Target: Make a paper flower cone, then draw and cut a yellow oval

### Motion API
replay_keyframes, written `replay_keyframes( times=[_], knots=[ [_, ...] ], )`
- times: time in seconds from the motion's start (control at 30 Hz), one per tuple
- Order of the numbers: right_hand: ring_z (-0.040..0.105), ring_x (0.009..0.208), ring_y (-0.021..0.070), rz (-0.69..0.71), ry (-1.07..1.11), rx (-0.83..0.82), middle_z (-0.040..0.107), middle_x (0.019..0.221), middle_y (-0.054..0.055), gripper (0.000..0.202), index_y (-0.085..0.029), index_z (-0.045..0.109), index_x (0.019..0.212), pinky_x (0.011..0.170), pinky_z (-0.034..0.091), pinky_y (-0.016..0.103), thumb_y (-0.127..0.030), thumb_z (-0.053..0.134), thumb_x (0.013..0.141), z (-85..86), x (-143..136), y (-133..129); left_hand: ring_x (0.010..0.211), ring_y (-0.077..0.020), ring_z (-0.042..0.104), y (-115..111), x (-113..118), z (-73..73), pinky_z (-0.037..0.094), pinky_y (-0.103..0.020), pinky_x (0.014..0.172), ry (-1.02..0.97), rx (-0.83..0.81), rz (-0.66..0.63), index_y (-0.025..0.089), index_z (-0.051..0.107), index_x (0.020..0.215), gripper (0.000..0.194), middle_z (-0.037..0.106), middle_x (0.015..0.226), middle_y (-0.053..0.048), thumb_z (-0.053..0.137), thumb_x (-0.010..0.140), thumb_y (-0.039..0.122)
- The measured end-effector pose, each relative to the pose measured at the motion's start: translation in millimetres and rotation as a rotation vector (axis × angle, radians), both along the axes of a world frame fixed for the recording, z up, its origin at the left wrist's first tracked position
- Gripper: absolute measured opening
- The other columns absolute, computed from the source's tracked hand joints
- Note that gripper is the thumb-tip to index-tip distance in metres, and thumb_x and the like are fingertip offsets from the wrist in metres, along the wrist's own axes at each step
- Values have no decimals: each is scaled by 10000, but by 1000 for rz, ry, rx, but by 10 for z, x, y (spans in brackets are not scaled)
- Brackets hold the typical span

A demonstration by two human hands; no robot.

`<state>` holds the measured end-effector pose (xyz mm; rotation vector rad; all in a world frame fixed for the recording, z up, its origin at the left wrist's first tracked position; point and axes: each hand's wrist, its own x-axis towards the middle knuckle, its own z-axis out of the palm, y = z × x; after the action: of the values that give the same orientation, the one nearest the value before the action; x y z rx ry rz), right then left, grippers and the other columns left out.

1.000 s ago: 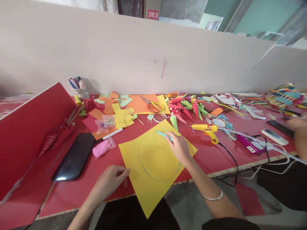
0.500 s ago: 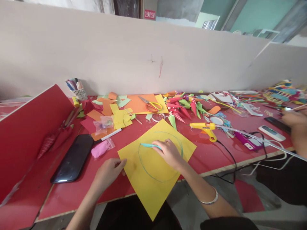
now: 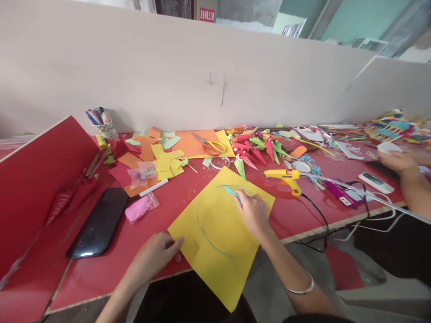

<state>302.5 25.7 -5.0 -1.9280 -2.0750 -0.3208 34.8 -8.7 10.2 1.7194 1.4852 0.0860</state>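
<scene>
A yellow paper sheet (image 3: pixel 222 224) lies turned cornerwise at the table's front edge, its lower corner hanging over. It bears a large, thin, dark round line. My right hand (image 3: pixel 253 211) is closed on a turquoise pen (image 3: pixel 232 194), whose tip touches the paper near the top of the round line. My left hand (image 3: pixel 158 252) pinches the sheet's left corner, thumb on top and fingers partly beneath. Left of the sheet are a pink packet (image 3: pixel 139 207) and a dark phone (image 3: pixel 99 223).
Scissors (image 3: pixel 212 146), paper scraps (image 3: pixel 164 163) and small paper cones (image 3: pixel 256 148) lie behind the sheet. A yellow glue gun (image 3: pixel 284 177) with a cord is at right. Another person's hand (image 3: pixel 399 159) holds something white at far right. A red board (image 3: pixel 40 188) stands at left.
My right hand and the pen have moved right and up along the round line. The sheet has turned slightly. The other person's hand has shifted left and now holds a white piece.
</scene>
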Motion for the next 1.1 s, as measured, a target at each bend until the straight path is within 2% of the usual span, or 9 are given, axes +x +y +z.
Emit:
replay_keyframes(
  times=[0.27,0.33,0.43,0.53,0.7,0.8,0.87,0.93,1.1],
  knots=[
    [516,546,146,336,118,-86,631,594,11,164,-210,579,949,582,269,241,-276,451,869,60,-262,-44,588,-189,594,-9,2,-15,358,-246,548,28,5,3,165,622,526,503,677,615,-55,348,801,485],
    [516,539,143,305,126,-37,617,566,2,165,-206,584,937,581,270,240,-277,450,871,63,-219,-37,589,-183,592,-9,6,-10,354,-241,543,35,14,-1,166,617,518,505,675,611,-49,349,802,486],
    [505,504,144,148,86,62,595,526,12,193,-184,594,906,578,259,254,-280,428,879,37,-112,-5,573,-180,585,-5,6,-14,355,-243,540,44,12,-8,167,618,519,511,665,590,-46,345,803,493],
    [486,468,137,91,49,60,586,512,19,213,-172,593,887,584,259,265,-277,407,886,-1,-70,21,583,-184,591,3,1,-25,368,-249,564,27,-1,-13,170,619,531,503,670,608,-44,346,806,491],
    [517,545,147,264,168,-102,612,588,15,173,-189,568,952,594,297,251,-268,437,872,15,-195,-15,654,-198,607,6,-15,-34,388,-264,629,-41,-7,12,179,611,567,493,678,653,-37,321,823,486],
    [538,616,150,421,326,-273,622,662,7,176,-221,557,977,570,325,227,-294,441,866,71,-209,-48,667,-203,604,6,-39,-37,390,-274,640,-64,5,38,186,598,581,483,673,659,-31,311,827,488],
    [543,616,139,457,449,-362,627,711,-1,184,-242,554,972,540,334,212,-325,429,866,89,-154,-39,676,-207,600,14,-62,-38,387,-283,654,-52,20,63,190,593,578,484,670,665,-29,305,829,487],
    [535,570,127,398,543,-372,621,712,-4,200,-242,547,972,508,332,206,-347,412,869,73,-72,7,689,-210,598,29,-87,-41,383,-291,666,-33,32,90,193,594,577,489,670,673,-30,296,833,484],
    [548,564,147,153,526,-167,615,684,20,193,-198,533,967,507,327,221,-304,411,862,-55,28,177,693,-211,595,60,-124,-70,383,-292,663,-26,54,113,198,592,581,484,668,683,-31,289,835,479]
  ],
)
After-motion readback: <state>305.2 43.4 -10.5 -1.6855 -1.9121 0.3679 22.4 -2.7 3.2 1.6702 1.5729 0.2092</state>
